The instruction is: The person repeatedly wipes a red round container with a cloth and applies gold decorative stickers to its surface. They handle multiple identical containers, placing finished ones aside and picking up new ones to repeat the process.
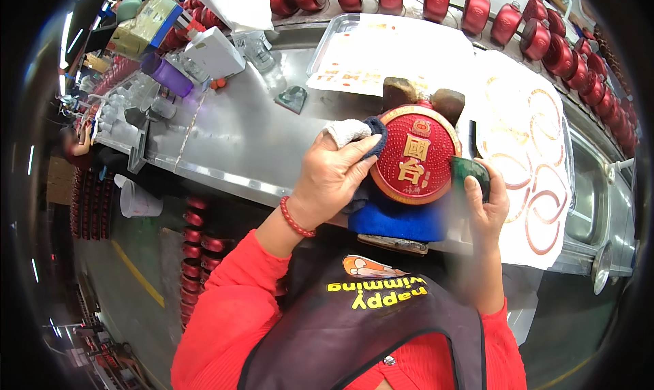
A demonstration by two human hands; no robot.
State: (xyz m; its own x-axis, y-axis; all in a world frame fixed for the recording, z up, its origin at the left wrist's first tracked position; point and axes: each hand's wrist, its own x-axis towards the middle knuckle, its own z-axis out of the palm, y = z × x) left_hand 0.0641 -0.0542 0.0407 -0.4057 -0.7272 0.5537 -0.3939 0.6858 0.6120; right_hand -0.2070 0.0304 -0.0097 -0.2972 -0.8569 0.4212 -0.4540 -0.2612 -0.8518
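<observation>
Round red bottle (pixel 394 155) sat at the near edge of the worktop (pixel 252 121), decorated face up toward the wearer, its neck end between two dark rests (pixel 398 91), its base end by a blue pad (pixel 395 221); the rests and pad probably kept it from rolling or scuffing. Left hand (pixel 328 179) was closed in a pinch on a bunched white-and-navy cloth (pixel 346 131), which met the bottle's left rim, perhaps also steadying it. Right hand (pixel 489 203) was partly curled, thumb against fingers, gripping a flat green scraper (pixel 471 173) at the opposite rim, likely edge-on for control. Ring-patterned sheet (pixel 489 94) lay toward the worktop's right end, seemingly within easy reach. A second dark green piece (pixel 291 98) lay apart, left of the rests, nearer the far edge.
</observation>
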